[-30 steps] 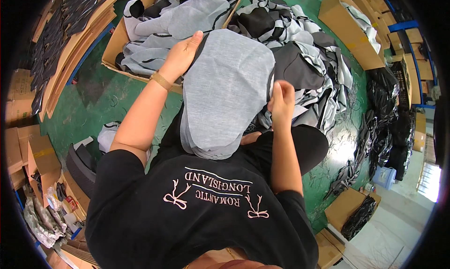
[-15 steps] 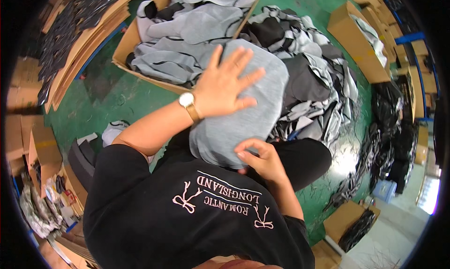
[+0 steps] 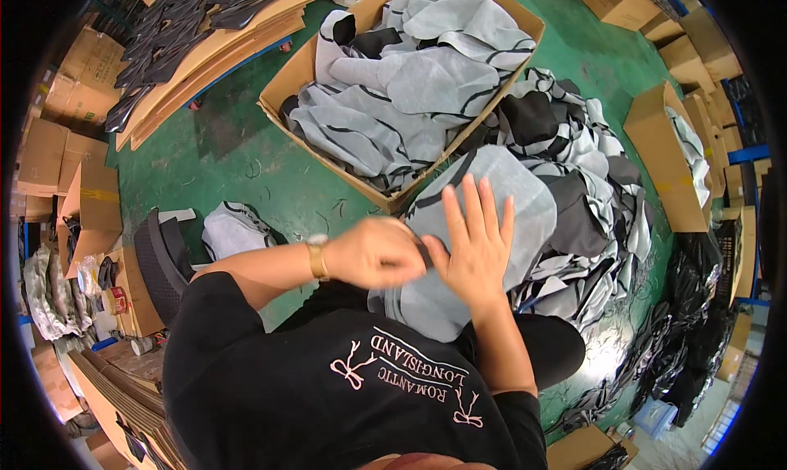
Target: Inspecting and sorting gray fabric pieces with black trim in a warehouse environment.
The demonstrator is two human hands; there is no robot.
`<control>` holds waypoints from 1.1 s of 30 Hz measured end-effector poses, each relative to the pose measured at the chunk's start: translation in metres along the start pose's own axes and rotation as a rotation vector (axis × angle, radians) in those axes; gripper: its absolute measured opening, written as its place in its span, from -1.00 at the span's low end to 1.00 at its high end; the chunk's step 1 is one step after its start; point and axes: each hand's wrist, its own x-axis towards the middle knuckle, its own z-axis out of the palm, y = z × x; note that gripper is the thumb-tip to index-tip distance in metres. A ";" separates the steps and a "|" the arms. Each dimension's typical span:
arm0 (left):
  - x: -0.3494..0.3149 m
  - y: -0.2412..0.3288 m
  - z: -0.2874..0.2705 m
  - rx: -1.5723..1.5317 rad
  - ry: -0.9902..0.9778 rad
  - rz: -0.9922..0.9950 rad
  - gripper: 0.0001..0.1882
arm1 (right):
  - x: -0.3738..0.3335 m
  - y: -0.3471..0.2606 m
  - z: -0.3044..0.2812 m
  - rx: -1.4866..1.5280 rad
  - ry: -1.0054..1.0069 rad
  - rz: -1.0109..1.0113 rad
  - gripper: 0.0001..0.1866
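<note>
Head view: grey oval fabric piece with black edging (image 3: pixel 492 224) lies on the lap, near the big cardboard box of grey fabric pieces (image 3: pixel 410 85). Left hand (image 3: pixel 373 253) is clenched, pinching its near edge; right hand (image 3: pixel 471 245) presses flat on top, fingers spread. Risk: the edge could slip and bunch, or the piece could slide right into the loose heap of grey and black pieces (image 3: pixel 590 199).

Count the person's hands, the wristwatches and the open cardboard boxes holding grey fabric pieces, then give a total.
Hands: 2, the left hand and the right hand
Gold wristwatch: 1
Open cardboard boxes with grey fabric pieces: 2, the big box and the side box
Total: 5
</note>
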 end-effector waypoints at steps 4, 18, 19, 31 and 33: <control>0.028 -0.092 -0.059 0.133 0.377 -0.517 -0.76 | -0.006 -0.007 0.010 -0.039 -0.038 -0.068 -0.37; 0.023 -0.178 -0.143 0.927 0.022 -0.770 -0.89 | 0.004 -0.007 0.012 -0.011 0.019 -0.029 -0.43; 0.017 -0.162 -0.152 0.939 0.033 -0.778 -0.89 | 0.004 -0.008 0.012 -0.003 0.028 -0.042 -0.43; 0.029 0.107 -0.144 0.433 0.102 0.050 -0.57 | 0.045 -0.037 -0.041 0.798 0.031 -0.085 -0.18; 0.028 0.122 -0.131 0.326 0.106 0.091 -0.55 | 0.041 -0.035 -0.047 0.921 -0.109 -0.148 -0.22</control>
